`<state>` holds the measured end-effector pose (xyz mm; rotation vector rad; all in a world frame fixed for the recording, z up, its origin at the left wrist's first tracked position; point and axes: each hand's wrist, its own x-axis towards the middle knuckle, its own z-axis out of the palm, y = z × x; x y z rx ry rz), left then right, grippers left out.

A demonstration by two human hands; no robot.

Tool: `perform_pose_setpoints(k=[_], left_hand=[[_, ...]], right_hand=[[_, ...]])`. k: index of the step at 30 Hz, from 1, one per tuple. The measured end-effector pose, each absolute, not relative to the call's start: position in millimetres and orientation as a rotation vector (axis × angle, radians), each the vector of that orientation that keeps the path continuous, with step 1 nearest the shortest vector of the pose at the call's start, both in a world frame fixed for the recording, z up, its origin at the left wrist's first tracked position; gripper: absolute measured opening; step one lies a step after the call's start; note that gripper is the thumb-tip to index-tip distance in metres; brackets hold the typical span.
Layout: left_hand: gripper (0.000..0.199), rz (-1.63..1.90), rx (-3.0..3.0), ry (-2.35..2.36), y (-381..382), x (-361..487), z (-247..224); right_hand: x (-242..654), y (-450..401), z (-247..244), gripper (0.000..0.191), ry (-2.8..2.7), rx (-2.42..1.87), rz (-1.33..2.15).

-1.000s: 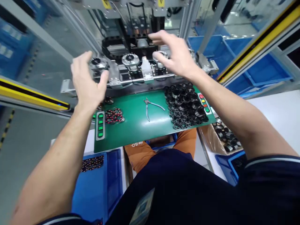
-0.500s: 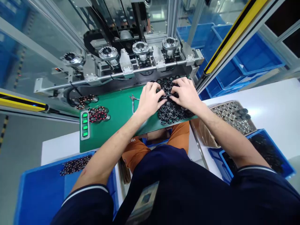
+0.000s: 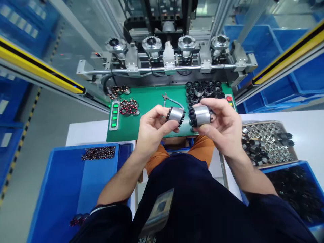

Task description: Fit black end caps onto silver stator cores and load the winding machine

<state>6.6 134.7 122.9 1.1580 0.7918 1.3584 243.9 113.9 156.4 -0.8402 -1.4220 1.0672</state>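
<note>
Leaving the dark pile (image 3: 192,91), left fingers (image 3: 170,127) and right fingers (image 3: 218,104) now curl partway closed, gripping left silver core (image 3: 176,114) and right silver core (image 3: 201,115), near each other above green surface (image 3: 126,129), both hands loaded.

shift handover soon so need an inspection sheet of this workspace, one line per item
Surface: green board, bare in the middle
Job's things: one silver-banded part in the left hand, another silver-banded part in the right hand; dark parts piled at board's right; red-wound parts at its left
Clutter: pliers lying on the board beyond the hands
Hands: each grips one part, the two parts apart
Cables: thin black cable near the metal rail's left end
Surroundings: blue tray at left; blue bin at right
</note>
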Motion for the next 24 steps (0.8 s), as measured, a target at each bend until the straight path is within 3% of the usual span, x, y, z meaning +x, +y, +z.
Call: perform_pose_setpoints(k=[5, 8, 12, 16, 24], left_hand=[[0.078, 1.408, 1.350, 1.065, 107, -67, 126], [0.054, 1.250, 1.534, 1.386, 99, -105, 102], [0.041, 1.100, 1.654, 1.733, 107, -125, 52], [0.036, 1.021, 1.674, 1.778, 111, -127, 24], [0.036, 1.036, 1.733, 1.641, 99, -122, 10]], right_hand=[[201, 111, 142, 0.051, -1.645, -0.881, 0.939], [181, 122, 107, 0.042, -1.906, -0.973, 0.763], [155, 142, 47, 0.032, -2.028, -1.084, 0.807], [147, 151, 15, 0.030, -2.087, -1.188, 0.856], [154, 147, 17, 0.030, -2.108, -1.247, 0.850]])
